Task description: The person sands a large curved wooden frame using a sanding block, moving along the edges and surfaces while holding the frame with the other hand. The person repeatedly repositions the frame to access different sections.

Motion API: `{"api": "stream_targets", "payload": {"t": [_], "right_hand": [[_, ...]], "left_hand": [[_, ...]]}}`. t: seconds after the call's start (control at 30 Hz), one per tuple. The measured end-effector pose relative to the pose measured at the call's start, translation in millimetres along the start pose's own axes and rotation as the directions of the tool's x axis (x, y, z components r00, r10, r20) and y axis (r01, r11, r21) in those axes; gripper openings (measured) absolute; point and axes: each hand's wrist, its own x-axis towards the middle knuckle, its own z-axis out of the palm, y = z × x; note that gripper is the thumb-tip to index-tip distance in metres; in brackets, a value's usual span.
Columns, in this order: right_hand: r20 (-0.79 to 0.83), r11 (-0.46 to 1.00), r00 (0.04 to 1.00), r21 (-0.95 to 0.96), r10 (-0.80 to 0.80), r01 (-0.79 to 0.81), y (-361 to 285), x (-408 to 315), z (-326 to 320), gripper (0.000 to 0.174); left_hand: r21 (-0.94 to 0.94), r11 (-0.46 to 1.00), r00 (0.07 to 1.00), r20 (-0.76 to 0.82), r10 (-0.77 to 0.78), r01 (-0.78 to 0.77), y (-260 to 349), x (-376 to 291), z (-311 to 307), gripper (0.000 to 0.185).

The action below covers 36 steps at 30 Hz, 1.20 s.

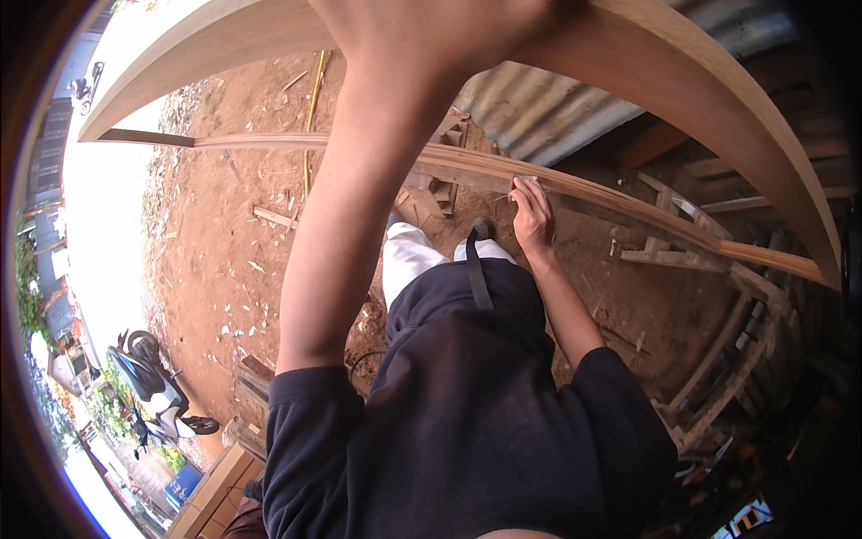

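Note:
A long wooden frame, seen edge-on and bent by the lens, spans the view. Its near board [680,87] arches across the top, and its moulded rail [579,176] crosses below. My left hand [438,27] rests at the near board, its fingers cut off by the picture's top edge, so its grip is hidden. At the moulded rail's lower edge, my right hand [535,214] pinches a small, thin, brownish piece, perhaps sandpaper [527,180], between fingers and thumb, pressed against the wood.
Corrugated metal sheet [552,111] lies beyond the rail. Stacked wood offcuts [444,192] sit on the dirt ground near my feet. Wooden frames [734,364] stand at the right. A motorcycle [158,397] is parked at the left, and timber pieces [222,478] lie at the lower left.

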Motion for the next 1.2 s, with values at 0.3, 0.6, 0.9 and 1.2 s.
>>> {"api": "stream_targets", "payload": {"t": [0.3, 0.6, 0.9, 1.2], "right_hand": [[0.04, 0.998, 0.998, -0.026, 0.056, -0.055, 3.6, -12.1, 4.8, 0.016], [-0.021, 0.992, 0.999, -0.12, 0.033, -0.035, 10.9, -13.3, 2.4, 0.015], [-0.001, 0.994, 0.996, -0.073, 0.085, -0.085, 9.9, -10.9, 3.1, 0.013], [0.031, 0.993, 0.995, -0.073, 0.096, -0.093, 9.4, -9.0, 0.9, 0.009]], "left_hand": [[0.038, 0.999, 1.0, 0.017, -0.023, 0.022, 6.4, -0.3, -5.0, 0.035], [0.031, 1.0, 1.0, 0.001, -0.006, 0.006, 9.4, -3.9, -16.6, 0.033], [-0.073, 0.966, 0.946, 0.197, 0.257, -0.247, -25.0, 9.6, -53.2, 0.045], [0.271, 0.952, 0.805, 0.591, -0.046, -0.145, -133.7, -8.2, -143.3, 0.052]]}}
